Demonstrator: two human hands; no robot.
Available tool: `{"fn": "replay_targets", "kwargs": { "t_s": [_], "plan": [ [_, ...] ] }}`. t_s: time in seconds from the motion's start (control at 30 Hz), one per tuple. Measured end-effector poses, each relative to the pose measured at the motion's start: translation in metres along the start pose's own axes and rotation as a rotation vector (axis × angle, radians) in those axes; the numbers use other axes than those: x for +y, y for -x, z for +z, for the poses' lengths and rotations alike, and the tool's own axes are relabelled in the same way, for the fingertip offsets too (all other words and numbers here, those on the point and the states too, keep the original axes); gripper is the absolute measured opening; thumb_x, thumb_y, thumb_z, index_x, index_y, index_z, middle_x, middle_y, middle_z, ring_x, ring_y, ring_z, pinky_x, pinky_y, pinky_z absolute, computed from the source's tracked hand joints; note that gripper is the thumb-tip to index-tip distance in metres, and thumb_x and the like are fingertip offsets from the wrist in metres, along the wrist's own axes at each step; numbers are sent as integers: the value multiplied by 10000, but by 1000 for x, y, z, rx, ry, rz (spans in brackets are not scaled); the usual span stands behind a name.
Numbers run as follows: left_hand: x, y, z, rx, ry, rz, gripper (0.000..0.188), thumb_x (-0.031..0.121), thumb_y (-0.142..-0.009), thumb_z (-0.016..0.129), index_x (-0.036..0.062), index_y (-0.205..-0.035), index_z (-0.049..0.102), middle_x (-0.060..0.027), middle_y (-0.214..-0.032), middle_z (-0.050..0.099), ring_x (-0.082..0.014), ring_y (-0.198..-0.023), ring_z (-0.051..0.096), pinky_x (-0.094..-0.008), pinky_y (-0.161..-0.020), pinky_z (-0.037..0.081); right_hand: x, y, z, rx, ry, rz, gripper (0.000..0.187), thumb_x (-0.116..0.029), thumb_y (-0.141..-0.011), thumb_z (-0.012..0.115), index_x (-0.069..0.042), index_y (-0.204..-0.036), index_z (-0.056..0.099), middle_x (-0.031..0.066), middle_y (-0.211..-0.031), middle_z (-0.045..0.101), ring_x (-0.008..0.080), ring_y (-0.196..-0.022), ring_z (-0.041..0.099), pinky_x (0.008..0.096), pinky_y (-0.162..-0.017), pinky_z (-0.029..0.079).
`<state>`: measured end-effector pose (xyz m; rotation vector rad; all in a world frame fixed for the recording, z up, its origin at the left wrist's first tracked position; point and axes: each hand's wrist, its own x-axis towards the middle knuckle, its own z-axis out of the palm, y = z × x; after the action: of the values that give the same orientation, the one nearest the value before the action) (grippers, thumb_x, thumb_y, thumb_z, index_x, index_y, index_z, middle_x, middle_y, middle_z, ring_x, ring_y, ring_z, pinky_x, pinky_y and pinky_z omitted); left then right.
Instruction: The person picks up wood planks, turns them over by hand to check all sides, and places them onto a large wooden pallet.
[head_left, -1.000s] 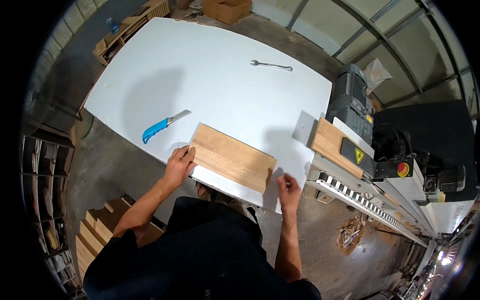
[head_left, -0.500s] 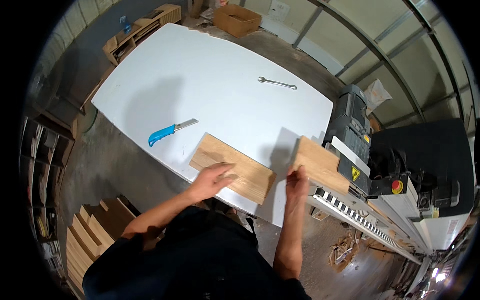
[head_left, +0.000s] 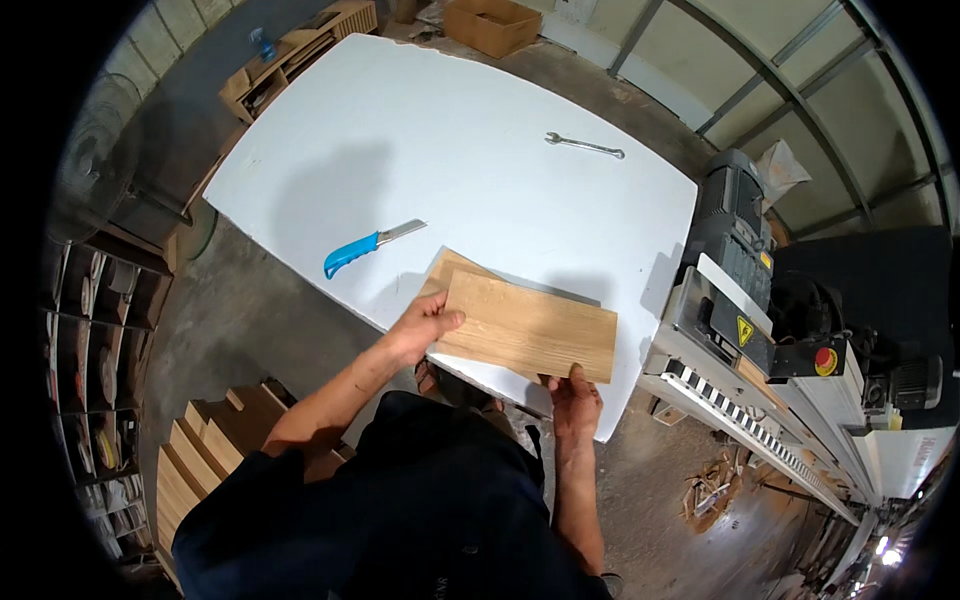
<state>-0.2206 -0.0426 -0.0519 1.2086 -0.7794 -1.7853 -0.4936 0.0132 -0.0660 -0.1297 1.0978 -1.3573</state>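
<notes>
A light-brown wooden board is held between my two hands above the near edge of the white table. My left hand grips its left end, thumb on top. At its lower right corner, my right hand pinches the edge between thumb and fingers. Under it lies a second wooden board, mostly hidden, with its upper left part showing. Left of the boards rests a blue-handled knife with a short, wide blade. A metal wrench lies toward the far right of the tabletop.
To the right stands a machine with a grey motor, a red stop button and a long rail. Stacked wooden pieces are at lower left, beside a shelf rack. A cardboard box sits beyond the table.
The board that my right hand held by the machine has come left, over the other board. My left hand has moved from the lower board to the upper one's left end.
</notes>
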Motion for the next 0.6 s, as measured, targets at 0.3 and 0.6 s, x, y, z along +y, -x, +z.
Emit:
{"fn": "replay_targets", "kwargs": {
  "t_s": [0.3, 0.6],
  "plan": [
    [8, -20, -50, 261, -682, 291, 428, 142, -883, 631, -11, -1274, 548, -166, -1150, 585, -227, -1014, 573, -314, -880, 469, 8, 40, -3, -42, 283, 258, 270, -234, -960, 566, 33, -969, 608, 168, -825, 678, 248, -727, 676, 330, -621, 553],
    [6, 11, -60, 23, -1256, 408, 846, 128, -722, 758, 92, -1451, 329, -213, -1320, 446, -370, -1185, 458, -401, -977, 427, 12, 28, -19, 87, 1341, -609, 390, -157, -767, 769, 43, -1066, 618, 138, -866, 666, 223, -787, 664, 321, -677, 529]
  ]
}}
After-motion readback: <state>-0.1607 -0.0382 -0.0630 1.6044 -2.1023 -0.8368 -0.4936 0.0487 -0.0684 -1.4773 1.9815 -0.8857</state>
